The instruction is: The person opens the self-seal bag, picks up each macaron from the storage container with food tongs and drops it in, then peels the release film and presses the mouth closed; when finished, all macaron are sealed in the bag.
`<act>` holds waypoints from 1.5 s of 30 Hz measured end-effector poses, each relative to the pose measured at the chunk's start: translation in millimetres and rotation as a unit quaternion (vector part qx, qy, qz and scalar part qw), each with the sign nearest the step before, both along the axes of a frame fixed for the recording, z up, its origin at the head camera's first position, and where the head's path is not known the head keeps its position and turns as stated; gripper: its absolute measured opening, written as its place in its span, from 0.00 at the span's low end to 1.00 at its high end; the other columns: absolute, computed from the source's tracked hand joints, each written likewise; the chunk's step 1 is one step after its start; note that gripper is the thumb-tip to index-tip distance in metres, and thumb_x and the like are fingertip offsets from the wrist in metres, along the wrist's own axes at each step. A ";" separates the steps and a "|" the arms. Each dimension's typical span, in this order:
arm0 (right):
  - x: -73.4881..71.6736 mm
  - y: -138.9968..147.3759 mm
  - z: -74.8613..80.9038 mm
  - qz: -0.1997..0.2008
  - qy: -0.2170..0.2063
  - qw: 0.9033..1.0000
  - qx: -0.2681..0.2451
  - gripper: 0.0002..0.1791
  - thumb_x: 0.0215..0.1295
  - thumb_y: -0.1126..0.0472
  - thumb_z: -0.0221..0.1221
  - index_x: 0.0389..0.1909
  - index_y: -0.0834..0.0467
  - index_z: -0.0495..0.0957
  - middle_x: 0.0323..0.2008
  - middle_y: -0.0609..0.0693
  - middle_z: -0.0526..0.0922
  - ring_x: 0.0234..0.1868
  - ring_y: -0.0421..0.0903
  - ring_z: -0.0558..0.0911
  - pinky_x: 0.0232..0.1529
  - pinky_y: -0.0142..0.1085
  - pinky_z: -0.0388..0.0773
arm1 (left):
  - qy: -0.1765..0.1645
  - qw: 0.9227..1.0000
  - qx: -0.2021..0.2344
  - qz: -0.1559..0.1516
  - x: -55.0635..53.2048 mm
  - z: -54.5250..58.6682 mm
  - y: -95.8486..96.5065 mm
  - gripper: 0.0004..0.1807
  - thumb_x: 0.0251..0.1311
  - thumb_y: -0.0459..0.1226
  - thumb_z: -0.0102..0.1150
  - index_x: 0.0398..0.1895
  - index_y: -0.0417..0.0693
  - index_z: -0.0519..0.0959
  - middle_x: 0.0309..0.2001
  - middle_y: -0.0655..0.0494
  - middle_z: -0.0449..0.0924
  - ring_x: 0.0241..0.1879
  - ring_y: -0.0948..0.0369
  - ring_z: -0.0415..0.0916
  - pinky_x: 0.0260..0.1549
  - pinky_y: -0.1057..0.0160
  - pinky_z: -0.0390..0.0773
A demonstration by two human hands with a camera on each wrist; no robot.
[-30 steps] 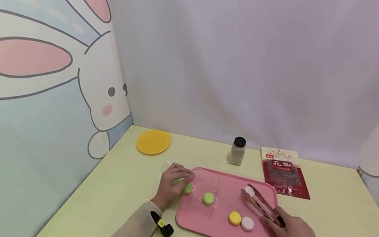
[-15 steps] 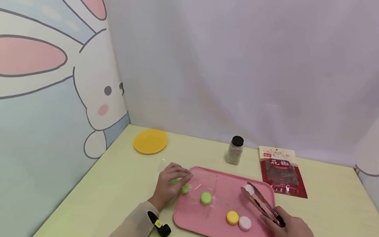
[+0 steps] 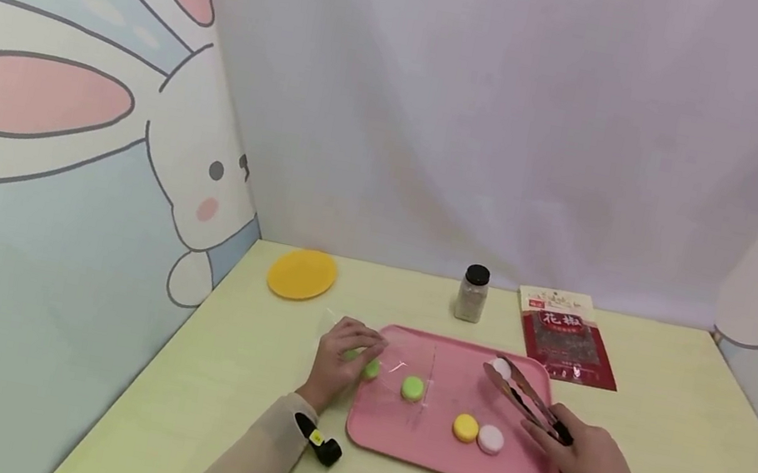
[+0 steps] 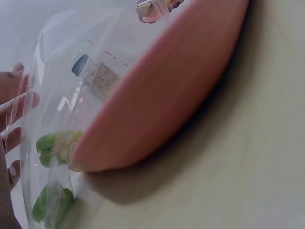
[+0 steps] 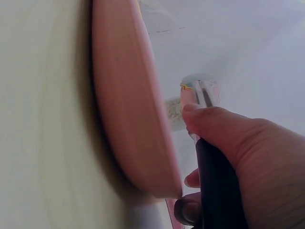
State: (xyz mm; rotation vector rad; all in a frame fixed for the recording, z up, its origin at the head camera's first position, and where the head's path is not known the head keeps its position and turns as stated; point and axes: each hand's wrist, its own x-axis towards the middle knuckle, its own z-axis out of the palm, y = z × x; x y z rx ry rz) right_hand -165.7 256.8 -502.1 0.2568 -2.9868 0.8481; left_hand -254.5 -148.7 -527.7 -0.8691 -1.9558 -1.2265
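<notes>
In the head view my left hand (image 3: 335, 364) pinches a clear plastic bag (image 4: 52, 62) at the left end of a pink tray (image 3: 417, 455). Green macarons (image 4: 59, 148) show through the bag near those fingers. Another green macaron (image 3: 412, 389) appears over the tray, overlapped by the clear plastic. My right hand (image 3: 600, 470) grips tongs (image 3: 563, 432) by their black handle at the tray's right end. Between the tong tips is a pale macaron (image 3: 500, 368). A yellow macaron (image 3: 465, 428) and a pale pink macaron (image 3: 491, 440) lie side by side on the tray.
Behind the tray stands a clear jar (image 3: 471, 299) with a black lid. A red spice packet (image 3: 567, 346) lies at the back right, and a yellow plate (image 3: 302, 275) at the back left. Printed cloth walls border the pale table (image 3: 226, 412).
The head view has shifted slightly. Both hands, the bag, the tongs and the macarons keep their places relative to the tray.
</notes>
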 end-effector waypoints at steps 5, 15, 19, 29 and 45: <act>-1.5 2.9 2.4 0.000 0.009 1.000 0.007 0.23 0.65 0.31 0.58 0.39 0.47 0.74 0.16 0.43 0.67 0.21 0.42 0.69 0.26 0.35 0.62 | 0.006 1.000 0.007 -0.006 -2.3 6.8 3.9 0.07 0.53 0.26 0.72 0.35 0.42 0.89 0.37 0.49 0.88 0.40 0.50 0.79 0.44 0.58 0.77; -0.8 4.3 8.6 0.006 0.025 0.999 0.019 0.22 0.65 0.33 0.60 0.39 0.47 0.74 0.16 0.42 0.67 0.20 0.41 0.68 0.24 0.34 0.61 | 0.000 1.000 0.010 -0.005 -5.9 4.3 4.9 0.05 0.58 0.31 0.72 0.37 0.46 0.89 0.39 0.54 0.88 0.41 0.55 0.79 0.45 0.60 0.77; 1.0 1.0 14.6 0.026 0.044 0.998 0.032 0.20 0.63 0.36 0.64 0.39 0.47 0.75 0.16 0.41 0.66 0.19 0.40 0.66 0.22 0.32 0.60 | -0.003 1.000 0.005 -0.003 -5.2 2.2 4.8 0.05 0.59 0.33 0.71 0.37 0.48 0.89 0.39 0.56 0.88 0.41 0.57 0.79 0.45 0.61 0.77; -2.5 -26.5 37.4 0.124 0.082 0.989 0.015 0.16 0.62 0.39 0.67 0.32 0.41 0.71 0.14 0.35 0.62 0.17 0.32 0.61 0.20 0.29 0.59 | -0.008 1.000 0.005 -0.002 -3.6 0.4 2.1 0.04 0.59 0.33 0.71 0.37 0.48 0.90 0.39 0.57 0.88 0.41 0.57 0.78 0.44 0.61 0.77; -29.9 -96.1 45.8 0.196 0.034 0.975 0.102 0.19 0.64 0.34 0.61 0.31 0.42 0.70 0.13 0.37 0.65 0.15 0.35 0.65 0.19 0.31 0.63 | 0.014 1.000 0.010 0.003 -3.4 -1.8 0.5 0.06 0.55 0.30 0.73 0.36 0.47 0.90 0.37 0.54 0.88 0.40 0.55 0.79 0.43 0.60 0.78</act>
